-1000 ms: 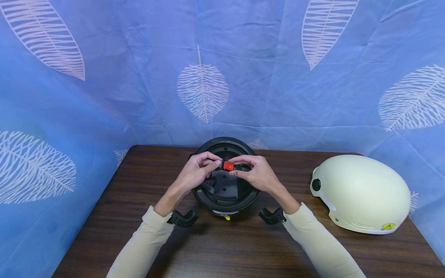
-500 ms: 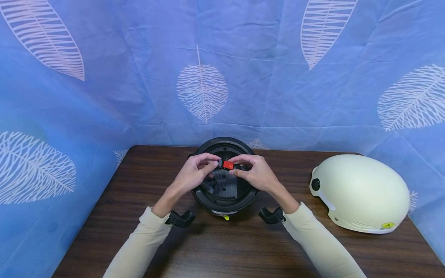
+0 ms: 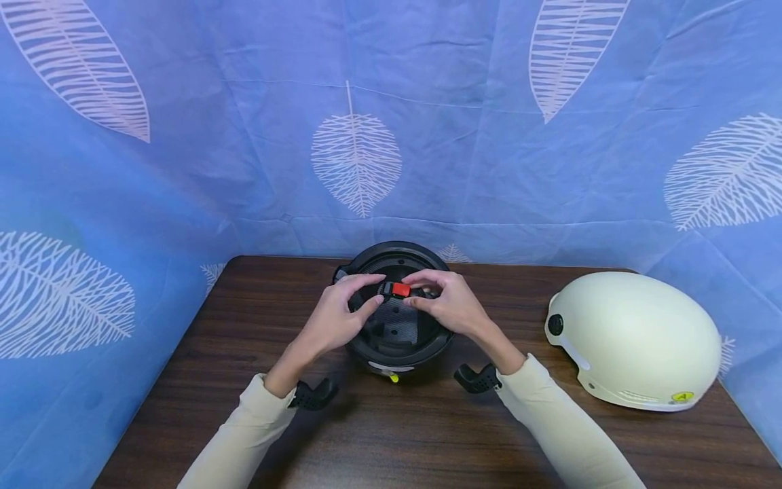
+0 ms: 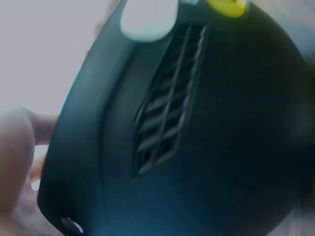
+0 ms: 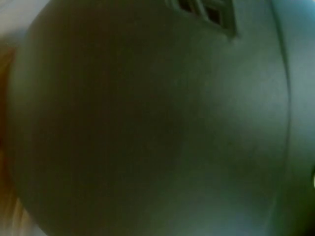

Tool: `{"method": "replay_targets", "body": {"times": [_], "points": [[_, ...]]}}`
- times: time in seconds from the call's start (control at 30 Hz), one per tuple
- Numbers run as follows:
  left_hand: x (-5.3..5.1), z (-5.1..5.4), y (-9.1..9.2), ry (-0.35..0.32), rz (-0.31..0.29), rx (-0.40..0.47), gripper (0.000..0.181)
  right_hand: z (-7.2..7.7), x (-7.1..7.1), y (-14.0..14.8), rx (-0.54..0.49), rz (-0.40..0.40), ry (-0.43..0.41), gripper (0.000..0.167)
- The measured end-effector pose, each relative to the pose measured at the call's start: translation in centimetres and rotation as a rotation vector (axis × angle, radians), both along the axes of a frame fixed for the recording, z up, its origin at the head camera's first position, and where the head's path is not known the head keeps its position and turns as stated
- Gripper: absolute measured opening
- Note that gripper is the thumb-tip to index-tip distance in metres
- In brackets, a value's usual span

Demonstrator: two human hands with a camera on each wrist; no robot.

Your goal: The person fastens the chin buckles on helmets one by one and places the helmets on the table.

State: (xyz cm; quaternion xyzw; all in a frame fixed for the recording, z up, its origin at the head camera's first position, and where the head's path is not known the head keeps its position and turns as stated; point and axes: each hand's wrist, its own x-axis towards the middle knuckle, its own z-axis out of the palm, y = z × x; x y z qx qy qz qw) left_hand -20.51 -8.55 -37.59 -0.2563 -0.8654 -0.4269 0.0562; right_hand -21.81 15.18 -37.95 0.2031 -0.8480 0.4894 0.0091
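Note:
A black helmet (image 3: 397, 356) lies upside down at the back middle of the table, its padded hollow facing up. Over the hollow is a strap buckle with a red part (image 3: 400, 290) and a black part (image 3: 387, 289) in line, seemingly joined. My right hand (image 3: 455, 302) pinches the red end between thumb and fingers. The left hand (image 3: 336, 316) has thumb and index finger spread on either side of the black part; whether both tips touch it is unclear. Both wrist views are filled by the helmet's outer shell (image 4: 231, 137), with the left hand's fingers (image 4: 44, 129) at one edge.
A cream helmet (image 3: 641, 339) stands right way up at the right of the dark wooden table (image 3: 403, 435). A blue cloth (image 3: 452, 163) with white leaf prints hangs behind and along the sides. A yellow tab (image 3: 394, 377) sticks out from the black helmet's near side.
My left thumb and index finger have parted from their pinch at the buckle's black end, and that hand has drawn slightly back. The black helmet has shifted a little. The right hand stays put.

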Motion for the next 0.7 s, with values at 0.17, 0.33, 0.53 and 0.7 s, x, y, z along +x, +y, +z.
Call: {"method": "replay_targets", "body": {"times": [0.17,0.33,0.53,0.7], "points": [[1.4,0.0,0.6,0.162,0.006,-0.047,0.039,0.0,-0.1,-0.2,0.016,-0.001,-0.003,0.028],[3.1,-0.1,1.6,0.29,-0.076,-0.115,0.041,-0.1,-0.2,-0.3,0.03,0.004,0.001,0.029],[4.6,-0.2,3.0,0.27,-0.175,-0.164,0.052,-0.1,-0.4,-0.5,0.033,0.003,-0.016,0.034],[5.2,-0.8,3.7,0.23,-0.193,-0.203,0.057,0.0,-0.4,-0.7,0.047,-0.011,-0.057,0.035]]}}
